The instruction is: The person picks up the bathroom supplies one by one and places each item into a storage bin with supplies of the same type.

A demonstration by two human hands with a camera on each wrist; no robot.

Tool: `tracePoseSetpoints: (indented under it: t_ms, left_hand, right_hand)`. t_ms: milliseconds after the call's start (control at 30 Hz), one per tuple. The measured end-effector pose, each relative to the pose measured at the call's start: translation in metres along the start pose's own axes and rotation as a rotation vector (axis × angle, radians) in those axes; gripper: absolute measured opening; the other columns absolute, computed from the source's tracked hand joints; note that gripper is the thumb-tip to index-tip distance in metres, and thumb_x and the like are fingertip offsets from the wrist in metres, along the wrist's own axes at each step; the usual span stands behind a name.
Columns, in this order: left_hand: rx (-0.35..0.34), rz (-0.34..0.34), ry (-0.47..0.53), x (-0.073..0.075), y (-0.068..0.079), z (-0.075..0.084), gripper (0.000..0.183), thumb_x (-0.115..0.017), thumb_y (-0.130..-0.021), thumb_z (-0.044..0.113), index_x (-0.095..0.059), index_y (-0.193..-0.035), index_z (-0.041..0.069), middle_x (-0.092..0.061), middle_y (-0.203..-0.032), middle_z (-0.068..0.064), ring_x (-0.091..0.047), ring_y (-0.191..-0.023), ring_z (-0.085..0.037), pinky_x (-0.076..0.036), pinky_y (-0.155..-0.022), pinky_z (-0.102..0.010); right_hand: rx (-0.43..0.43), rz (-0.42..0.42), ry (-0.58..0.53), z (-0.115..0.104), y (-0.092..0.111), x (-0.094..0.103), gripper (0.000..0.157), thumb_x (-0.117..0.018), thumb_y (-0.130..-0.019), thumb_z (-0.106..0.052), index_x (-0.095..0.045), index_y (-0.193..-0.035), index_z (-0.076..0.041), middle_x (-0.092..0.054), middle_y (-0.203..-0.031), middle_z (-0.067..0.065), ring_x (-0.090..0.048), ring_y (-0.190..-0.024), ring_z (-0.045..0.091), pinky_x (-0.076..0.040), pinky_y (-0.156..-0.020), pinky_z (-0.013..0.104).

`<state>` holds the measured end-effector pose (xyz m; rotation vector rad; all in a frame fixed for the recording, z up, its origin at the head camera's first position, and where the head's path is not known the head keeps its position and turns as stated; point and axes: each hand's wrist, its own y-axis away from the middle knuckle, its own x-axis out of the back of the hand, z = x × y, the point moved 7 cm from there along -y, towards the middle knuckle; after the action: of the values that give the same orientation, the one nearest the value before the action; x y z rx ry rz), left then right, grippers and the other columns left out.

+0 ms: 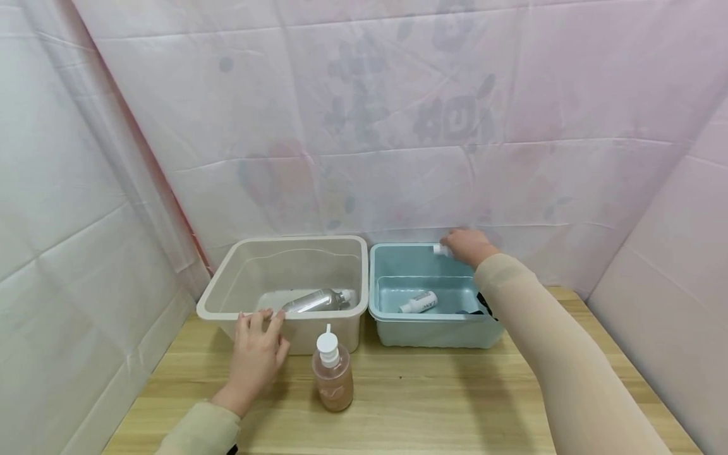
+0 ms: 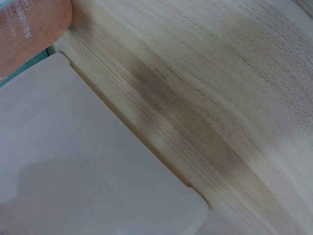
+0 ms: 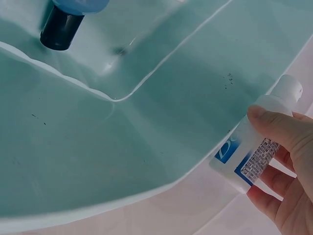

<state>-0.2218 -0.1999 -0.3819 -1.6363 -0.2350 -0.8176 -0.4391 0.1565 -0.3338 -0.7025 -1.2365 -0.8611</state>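
Note:
My right hand grips a small white bottle at the back rim of the blue bin; in the right wrist view its thumb lies across the bottle and fingers wrap beneath. My left hand touches the front rim of the beige bin with its fingertips. Inside the beige bin lies a clear bottle. The blue bin holds a white bottle on its side and a blue bottle with a black cap. A pump bottle with pinkish liquid stands upright before the beige bin.
Both bins stand side by side on a wood-grain table. Pale printed cloth hangs behind them, with more cloth on the left and right sides.

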Motion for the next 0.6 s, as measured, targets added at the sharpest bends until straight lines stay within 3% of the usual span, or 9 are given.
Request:
tracePoseSetpoints:
  t_ms: [133, 400, 600]
  left_hand:
    - [0.005, -0.016, 0.004, -0.0015, -0.0003, 0.0007, 0.039, -0.057, -0.068, 0.012, -0.061, -0.105, 0.0, -0.05, -0.101, -0.023, -0.045, -0.084, -0.042, -0.035, -0.087, -0.066]
    - [-0.011, 0.029, 0.01, 0.001, -0.001, 0.0028, 0.042, -0.059, -0.065, 0.009, -0.062, -0.105, -0.001, -0.051, -0.1, -0.023, -0.046, -0.083, -0.042, -0.036, -0.084, -0.068]
    - [-0.012, 0.039, 0.006, 0.0012, -0.0009, 0.0034, 0.042, -0.058, -0.065, 0.01, -0.062, -0.105, -0.001, -0.051, -0.1, -0.023, -0.046, -0.082, -0.042, -0.036, -0.084, -0.068]
  right_hand:
    - [0.004, -0.002, 0.015, 0.0004, 0.0023, -0.0014, 0.031, -0.057, -0.085, 0.003, -0.066, -0.112, -0.009, -0.065, -0.101, 0.012, -0.059, -0.092, 0.027, -0.051, -0.076, 0.044]
    - [-0.012, -0.016, 0.005, 0.0006, 0.0049, -0.0035, 0.033, -0.061, -0.083, 0.004, -0.066, -0.112, -0.009, -0.064, -0.096, 0.012, -0.058, -0.082, 0.024, -0.052, -0.075, 0.042]
    - [-0.027, -0.026, -0.011, 0.0015, 0.0043, -0.0028, 0.035, -0.057, -0.085, 0.005, -0.063, -0.117, -0.006, -0.063, -0.104, 0.015, -0.059, -0.095, 0.03, -0.05, -0.08, 0.045]
